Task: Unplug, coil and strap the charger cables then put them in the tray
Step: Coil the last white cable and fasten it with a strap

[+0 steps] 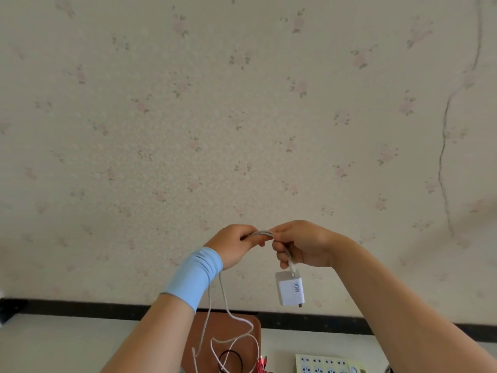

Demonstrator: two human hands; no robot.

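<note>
Bottom edge, near: brown tray (220, 327) with a black loop (230, 360) lying on it; red cables (262, 363) just beside; socket strip (322, 364) to the right. White cable (223, 294) trails from the tray up to the hands. Left hand (234, 244), blue wristband (193, 278), fingers curled round the cable. Right hand (304, 244) pinches the same cable close by. Charger (290, 288) hangs under the right hand, marked 90W, clear of the tray. Behind: floral wall (242, 103).
</note>
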